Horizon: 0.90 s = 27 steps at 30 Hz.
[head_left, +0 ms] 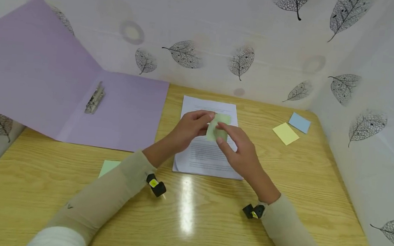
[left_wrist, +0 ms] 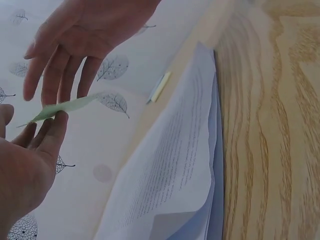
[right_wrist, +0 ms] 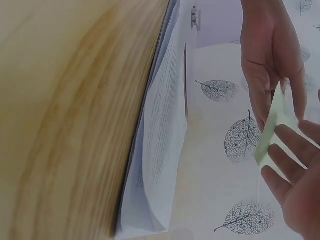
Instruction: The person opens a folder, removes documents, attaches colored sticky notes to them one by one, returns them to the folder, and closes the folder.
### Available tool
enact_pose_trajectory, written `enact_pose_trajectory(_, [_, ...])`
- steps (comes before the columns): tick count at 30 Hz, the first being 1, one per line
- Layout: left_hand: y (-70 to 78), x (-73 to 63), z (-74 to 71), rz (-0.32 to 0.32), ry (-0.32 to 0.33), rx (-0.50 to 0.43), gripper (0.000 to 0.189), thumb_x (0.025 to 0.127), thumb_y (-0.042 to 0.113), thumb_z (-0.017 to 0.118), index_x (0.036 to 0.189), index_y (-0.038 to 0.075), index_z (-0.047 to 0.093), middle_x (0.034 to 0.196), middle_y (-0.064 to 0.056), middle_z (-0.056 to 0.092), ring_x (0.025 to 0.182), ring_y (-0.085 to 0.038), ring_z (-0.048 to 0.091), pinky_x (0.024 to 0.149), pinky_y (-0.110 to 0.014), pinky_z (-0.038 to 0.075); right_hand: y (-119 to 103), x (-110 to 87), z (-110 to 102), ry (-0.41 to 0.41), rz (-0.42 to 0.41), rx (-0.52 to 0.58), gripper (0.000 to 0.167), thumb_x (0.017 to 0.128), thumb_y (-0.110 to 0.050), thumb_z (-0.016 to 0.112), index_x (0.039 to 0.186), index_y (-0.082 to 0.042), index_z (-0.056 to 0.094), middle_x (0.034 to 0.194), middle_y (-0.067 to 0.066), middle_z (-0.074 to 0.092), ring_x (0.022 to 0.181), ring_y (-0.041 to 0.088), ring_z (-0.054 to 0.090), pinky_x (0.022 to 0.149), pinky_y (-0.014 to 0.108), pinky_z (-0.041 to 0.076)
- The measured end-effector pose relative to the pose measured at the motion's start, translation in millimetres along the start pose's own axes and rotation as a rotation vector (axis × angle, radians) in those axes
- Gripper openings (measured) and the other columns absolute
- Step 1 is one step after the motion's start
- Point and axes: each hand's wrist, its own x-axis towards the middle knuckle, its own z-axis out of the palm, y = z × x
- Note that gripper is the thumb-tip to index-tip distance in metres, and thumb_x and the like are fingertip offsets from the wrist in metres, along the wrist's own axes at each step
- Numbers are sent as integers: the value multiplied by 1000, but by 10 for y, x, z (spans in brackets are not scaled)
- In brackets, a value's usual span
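Observation:
My left hand (head_left: 193, 127) pinches a small pale green sticky note (head_left: 224, 118) between thumb and fingers, holding it above a stack of printed paper (head_left: 207, 161). My right hand (head_left: 242, 148) is at the note's right side, with thumb and index finger apart over its face. In the left wrist view, the right hand's fingers (left_wrist: 65, 75) extend close to the raised note (left_wrist: 72, 105). From the right wrist, the note (right_wrist: 270, 131) appears tilted between both hands; whether every right fingertip touches it is unclear.
An open purple folder (head_left: 131, 113) with a metal clip (head_left: 95, 98) lies at the left, its cover against the wall. Yellow (head_left: 285, 133) and blue sticky notes (head_left: 299, 122) lie at the right. Another green note (head_left: 108, 167) is partly hidden beneath the left forearm.

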Motion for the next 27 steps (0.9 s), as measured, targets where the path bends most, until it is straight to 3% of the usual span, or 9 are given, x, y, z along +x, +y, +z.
enact_pose_trajectory(4, [-21, -1, -44, -22, 14, 14, 37, 104, 23, 57, 133, 0, 61, 125, -16, 67, 107, -23, 70, 90, -32, 59, 18, 33, -4, -9, -2, -20, 34, 103, -21, 58, 135, -9, 63, 136, 8, 63, 131, 27, 52, 111, 48, 40])
enact_pose_trajectory(10, [-21, -2, -63, -83, 56, 19, 32, 104, 16, 57, 132, 0, 61, 124, -14, 67, 104, -20, 69, 87, -31, 60, 58, 127, -66, 164, 130, -35, 28, 99, -13, 65, 125, -4, 68, 126, 14, 62, 110, 29, 58, 91, 44, 52])
enact_pose_trajectory(12, [-11, -14, -56, -108, 63, 19, 31, 104, 14, 58, 131, 0, 62, 124, -14, 66, 103, -20, 69, 87, -31, 60, 91, 165, -97, 184, 189, -32, 27, 99, -13, 66, 125, -4, 68, 122, 13, 62, 104, 27, 59, 86, 40, 52])
enact_pose_trajectory(16, [-22, -14, -56, -129, 56, 23, 31, 103, 14, 58, 130, -2, 62, 124, -16, 66, 102, -21, 69, 88, -32, 59, 161, 216, -148, 136, 311, 19, 21, 99, -19, 65, 117, -8, 72, 111, 7, 69, 94, 18, 60, 78, 28, 49])
enact_pose_trajectory(19, [-57, 1, -99, -106, 59, 77, 31, 103, 15, 59, 129, -1, 64, 124, -15, 67, 104, -22, 69, 91, -34, 59, 199, 245, -167, 85, 402, 84, 20, 99, -25, 66, 111, -10, 74, 106, 6, 72, 90, 17, 61, 74, 24, 49])
enact_pose_trajectory(23, [-79, 28, -183, -69, 78, 205, 30, 101, 14, 62, 128, 1, 65, 121, -14, 68, 103, -24, 70, 92, -37, 59, 258, 285, -155, 12, 508, 135, 24, 99, -28, 66, 113, -10, 74, 108, 8, 72, 92, 19, 62, 76, 26, 51])
enact_pose_trajectory(27, [-93, 72, -268, -87, 97, 325, 25, 99, 13, 66, 121, 2, 68, 113, -15, 71, 94, -23, 72, 86, -35, 60, 319, 330, -101, -46, 551, 146, 23, 99, -23, 66, 116, -9, 73, 109, 9, 71, 95, 21, 64, 79, 30, 52])
